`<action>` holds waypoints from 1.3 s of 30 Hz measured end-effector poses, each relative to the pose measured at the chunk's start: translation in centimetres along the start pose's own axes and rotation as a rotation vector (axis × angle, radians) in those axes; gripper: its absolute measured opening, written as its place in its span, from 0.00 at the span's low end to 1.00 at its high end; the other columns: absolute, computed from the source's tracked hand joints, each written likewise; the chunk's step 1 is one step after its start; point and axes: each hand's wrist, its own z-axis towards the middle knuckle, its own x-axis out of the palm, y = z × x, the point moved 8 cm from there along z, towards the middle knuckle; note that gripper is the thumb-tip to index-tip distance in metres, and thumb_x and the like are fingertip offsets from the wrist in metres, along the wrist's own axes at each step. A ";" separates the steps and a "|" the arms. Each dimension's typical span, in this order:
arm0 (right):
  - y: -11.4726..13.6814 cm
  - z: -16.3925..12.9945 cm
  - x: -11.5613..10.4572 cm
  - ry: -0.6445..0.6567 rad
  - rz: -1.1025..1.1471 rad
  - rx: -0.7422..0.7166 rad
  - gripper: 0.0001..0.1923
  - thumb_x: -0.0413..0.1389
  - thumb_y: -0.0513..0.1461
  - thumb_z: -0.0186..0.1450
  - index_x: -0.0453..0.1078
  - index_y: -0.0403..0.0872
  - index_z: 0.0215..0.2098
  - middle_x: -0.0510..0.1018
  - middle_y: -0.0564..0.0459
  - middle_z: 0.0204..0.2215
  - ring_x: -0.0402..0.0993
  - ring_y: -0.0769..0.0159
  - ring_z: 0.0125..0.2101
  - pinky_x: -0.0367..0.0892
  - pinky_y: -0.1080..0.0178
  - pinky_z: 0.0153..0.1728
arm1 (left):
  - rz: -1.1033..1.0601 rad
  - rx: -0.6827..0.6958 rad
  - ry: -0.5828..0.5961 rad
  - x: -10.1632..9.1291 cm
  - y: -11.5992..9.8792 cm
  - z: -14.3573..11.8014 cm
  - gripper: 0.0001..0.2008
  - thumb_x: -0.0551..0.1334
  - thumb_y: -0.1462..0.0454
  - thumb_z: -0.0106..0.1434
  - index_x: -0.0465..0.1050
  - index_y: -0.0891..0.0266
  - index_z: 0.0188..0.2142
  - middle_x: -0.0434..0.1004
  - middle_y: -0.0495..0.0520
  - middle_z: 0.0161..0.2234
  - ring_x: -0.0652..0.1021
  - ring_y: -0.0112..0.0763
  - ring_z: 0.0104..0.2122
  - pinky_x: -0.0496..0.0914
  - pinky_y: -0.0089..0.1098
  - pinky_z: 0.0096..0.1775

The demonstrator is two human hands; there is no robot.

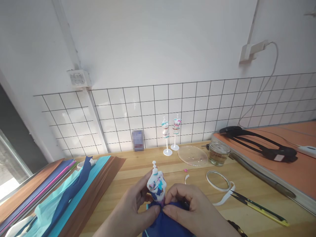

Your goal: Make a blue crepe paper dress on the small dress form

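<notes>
A small white dress form (pixel 156 185) with turquoise, pink and navy patches stands at the lower middle of the head view. Dark blue fabric (pixel 166 227) is gathered round its waist and spreads downward like a skirt. My left hand (pixel 134 207) is closed round the form from behind, with its thumb pressing the fabric at the waist. On the other side, my right hand (pixel 194 204) pinches the gathered fabric at the waist, finger and thumb close to the left thumb. The form's lower stand is hidden by the fabric.
Two more dress forms (pixel 167 138) stand near the wall, beside a clear round plate (pixel 192 155) and a glass jar (pixel 219 153). A tape roll (pixel 217 180) and yellow-black scissors (pixel 261 209) lie right. Coloured fabric sheets (pixel 81 194) are stacked left.
</notes>
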 end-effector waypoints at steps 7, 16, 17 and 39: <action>0.0 -0.2 0.1 0.003 0.076 0.015 0.03 0.57 0.37 0.56 0.68 0.45 0.25 0.68 0.59 0.21 0.63 0.72 0.24 0.59 0.70 0.25 | 0.013 0.008 -0.011 -0.1 -0.2 -0.2 0.32 0.62 0.70 0.52 0.61 0.58 0.58 0.75 0.56 0.45 0.73 0.41 0.45 0.66 0.39 0.49; -0.3 -0.1 0.1 -0.008 0.051 0.040 0.03 0.56 0.36 0.56 0.67 0.45 0.25 0.65 0.60 0.20 0.59 0.73 0.22 0.56 0.70 0.23 | 0.006 0.026 -0.003 -0.3 -0.2 -0.1 0.32 0.62 0.69 0.54 0.60 0.56 0.59 0.75 0.55 0.47 0.73 0.40 0.46 0.65 0.38 0.51; -0.3 -0.1 0.0 -0.008 0.057 0.043 0.03 0.56 0.36 0.56 0.67 0.44 0.25 0.65 0.60 0.20 0.59 0.73 0.22 0.56 0.70 0.23 | 0.006 0.025 0.002 -0.2 -0.2 -0.2 0.32 0.62 0.69 0.54 0.60 0.56 0.59 0.74 0.56 0.47 0.73 0.40 0.46 0.65 0.38 0.51; -0.5 0.2 -1.2 -0.054 -0.024 0.026 0.05 0.58 0.39 0.56 0.72 0.47 0.32 0.73 0.56 0.25 0.68 0.68 0.28 0.63 0.69 0.28 | -0.117 0.042 -0.096 -1.5 1.5 0.5 0.35 0.66 0.57 0.55 0.57 0.56 0.61 0.74 0.58 0.51 0.73 0.42 0.49 0.63 0.38 0.53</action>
